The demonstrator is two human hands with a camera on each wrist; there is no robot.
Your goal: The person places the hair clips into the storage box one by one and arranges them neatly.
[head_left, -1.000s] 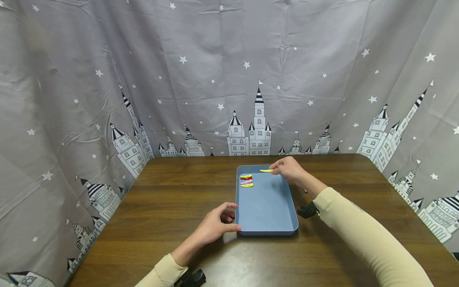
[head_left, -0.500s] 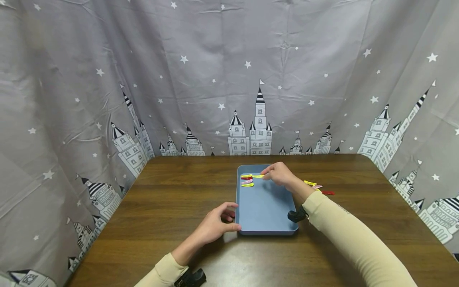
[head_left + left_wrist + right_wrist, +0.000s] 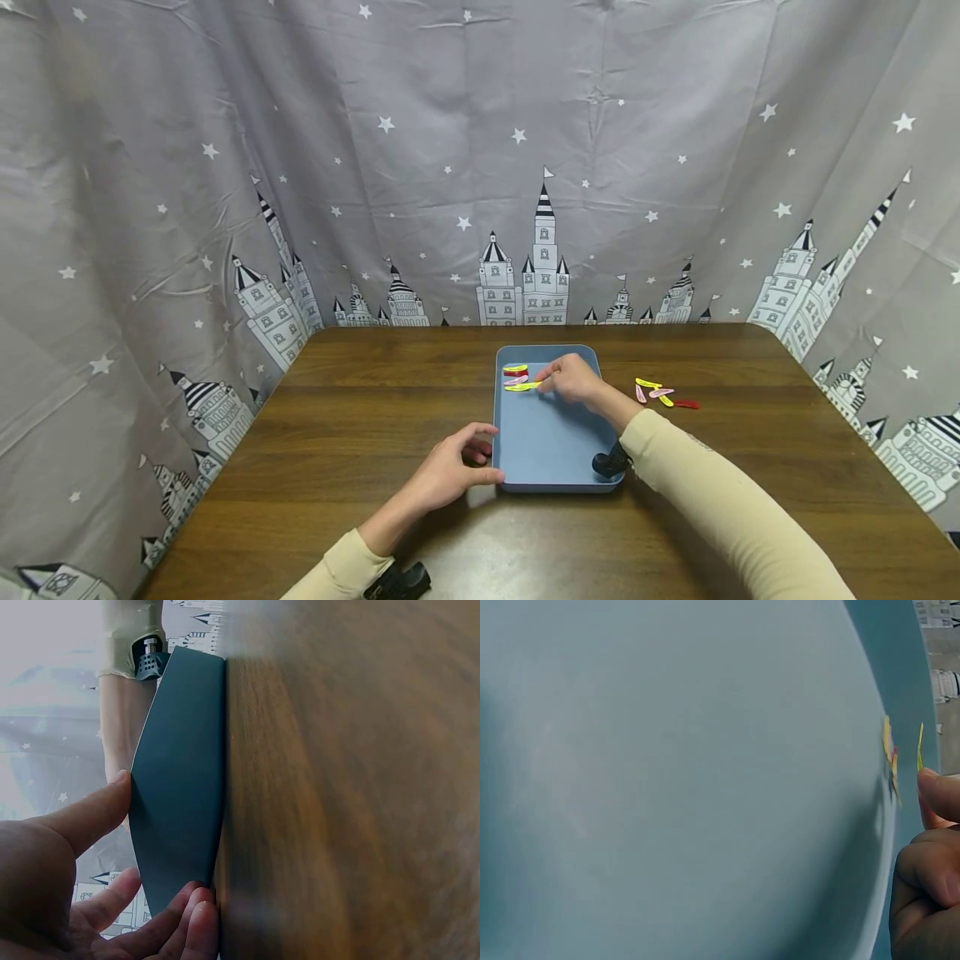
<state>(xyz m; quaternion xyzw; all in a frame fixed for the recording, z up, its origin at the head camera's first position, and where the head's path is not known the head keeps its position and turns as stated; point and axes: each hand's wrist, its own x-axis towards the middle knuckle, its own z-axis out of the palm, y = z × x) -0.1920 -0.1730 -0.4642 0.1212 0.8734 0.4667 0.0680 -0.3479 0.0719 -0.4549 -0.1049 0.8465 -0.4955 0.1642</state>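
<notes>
My right hand (image 3: 573, 379) pinches a yellow hair clip (image 3: 530, 386) above the grey-blue tray (image 3: 555, 446). In the right wrist view the yellow hair clip (image 3: 920, 746) stands out from between thumb and finger. Near the tray's left wall lies a short column of clips: a yellow clip (image 3: 515, 368), a red clip (image 3: 516, 374), a pink clip (image 3: 515, 381) and another yellow one, partly overlapped by the held clip. My left hand (image 3: 450, 473) touches the tray's left side with thumb and fingertips. The left wrist view shows its fingers against the outer wall (image 3: 180, 765).
Several loose yellow, pink and red hair clips (image 3: 662, 393) lie on the brown wooden table (image 3: 360, 392), right of the tray. A grey curtain (image 3: 420, 167) printed with stars and castles hangs behind the table.
My right hand has moved from the tray's far edge left and nearer with the yellow clip, down to the column's near end. The loose clips at right are uncovered. My left hand stays put.
</notes>
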